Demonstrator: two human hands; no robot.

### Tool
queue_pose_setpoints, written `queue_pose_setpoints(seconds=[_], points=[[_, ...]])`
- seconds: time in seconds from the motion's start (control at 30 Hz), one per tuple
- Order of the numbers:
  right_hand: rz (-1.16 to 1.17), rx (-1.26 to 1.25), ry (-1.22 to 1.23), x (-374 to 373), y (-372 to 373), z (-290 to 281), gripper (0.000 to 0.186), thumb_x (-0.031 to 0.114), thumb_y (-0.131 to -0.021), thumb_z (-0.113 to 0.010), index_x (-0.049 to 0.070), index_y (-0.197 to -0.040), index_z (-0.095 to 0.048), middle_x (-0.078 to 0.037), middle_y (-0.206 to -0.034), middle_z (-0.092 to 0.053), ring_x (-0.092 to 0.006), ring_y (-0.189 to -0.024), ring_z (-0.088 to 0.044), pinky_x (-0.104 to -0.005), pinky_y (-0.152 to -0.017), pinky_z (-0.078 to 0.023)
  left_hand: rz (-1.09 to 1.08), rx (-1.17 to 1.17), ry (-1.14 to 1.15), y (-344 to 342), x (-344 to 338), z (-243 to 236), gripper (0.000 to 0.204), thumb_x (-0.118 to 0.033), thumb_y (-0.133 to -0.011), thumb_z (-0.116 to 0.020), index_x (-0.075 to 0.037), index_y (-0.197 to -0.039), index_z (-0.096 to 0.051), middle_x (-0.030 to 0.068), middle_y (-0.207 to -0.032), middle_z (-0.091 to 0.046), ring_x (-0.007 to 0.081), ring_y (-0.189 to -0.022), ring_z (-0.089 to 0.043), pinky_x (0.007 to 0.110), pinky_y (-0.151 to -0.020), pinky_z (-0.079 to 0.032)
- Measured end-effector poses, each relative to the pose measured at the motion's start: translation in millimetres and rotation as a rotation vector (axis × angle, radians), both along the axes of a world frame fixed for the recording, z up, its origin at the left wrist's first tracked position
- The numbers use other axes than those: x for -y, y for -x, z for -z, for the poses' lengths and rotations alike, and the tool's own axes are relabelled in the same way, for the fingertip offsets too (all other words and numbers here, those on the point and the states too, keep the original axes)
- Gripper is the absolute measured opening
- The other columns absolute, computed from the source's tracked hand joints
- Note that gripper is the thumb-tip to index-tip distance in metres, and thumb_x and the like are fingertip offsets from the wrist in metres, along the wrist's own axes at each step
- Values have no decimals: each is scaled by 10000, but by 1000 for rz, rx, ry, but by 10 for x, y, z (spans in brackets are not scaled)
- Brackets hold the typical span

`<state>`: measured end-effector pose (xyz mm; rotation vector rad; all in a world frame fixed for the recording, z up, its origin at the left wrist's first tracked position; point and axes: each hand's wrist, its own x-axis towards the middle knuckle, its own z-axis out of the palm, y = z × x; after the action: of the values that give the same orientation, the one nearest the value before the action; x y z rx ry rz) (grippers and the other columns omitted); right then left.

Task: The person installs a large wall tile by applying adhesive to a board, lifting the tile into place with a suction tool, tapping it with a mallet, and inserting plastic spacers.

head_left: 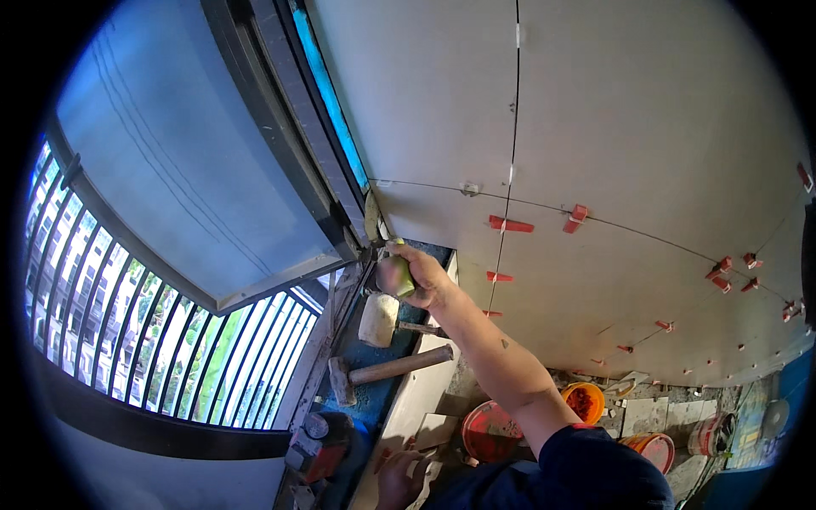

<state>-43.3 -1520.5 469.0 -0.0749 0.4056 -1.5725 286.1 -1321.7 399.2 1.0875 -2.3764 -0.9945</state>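
Observation:
My right hand (422, 280) grips a yellow-green tool (405, 278), partly hidden and blurred, at the corner where the window frame (338, 240) meets the large beige wall tiles (595, 102). Just below it a white-headed mallet (376, 320) lies on a blue-coated ledge (357, 399). A hammer (343, 381) with a wooden handle lies lower on the same ledge. My left hand (399, 480) is low at the bottom edge, fingers loosely bent and apart, holding nothing visible, near a pale board (395, 423).
Red tile-levelling wedges (512, 224) sit along the wall joints. Below are several buckets, a red one (491, 432) and an orange one (599, 403) among them, with loose tile pieces (643, 415). A dark jug (330, 433) stands by the barred window (149, 331) at left.

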Motion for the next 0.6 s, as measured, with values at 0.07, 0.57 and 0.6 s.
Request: queue_pose_setpoints(seconds=[0.07,0.57,0.6], points=[[6,-19,-5,-30,9,-41,182,181,-936,-571,107,-958,-406,-61,-700,-507,-131,-518,-473,-270,-458,-420,-7,-57,-11,-46,24,24,122,-146,-830,-698,-54,-905,-669,153,-872,-673,353,-867,-644,450,-897,-459],[-80,-194,82,-24,-223,22,307,264,-1002,-448,-29,-1095,-446,-187,-954,-612,-315,-863,-629,-448,-813,-523,-93,-169,90,-188,-41,19,90,-135,-851,-682,-51,-867,-656,151,-874,-654,368,-922,-635,458,-959,-465],[-90,-197,86,65,-300,36,307,264,-1002,-448,-29,-1095,-446,-187,-954,-612,-315,-863,-629,-448,-813,-523,-75,-175,99,-191,-27,40,99,-140,-854,-682,-48,-882,-659,155,-873,-657,372,-920,-636,453,-951,-467]])
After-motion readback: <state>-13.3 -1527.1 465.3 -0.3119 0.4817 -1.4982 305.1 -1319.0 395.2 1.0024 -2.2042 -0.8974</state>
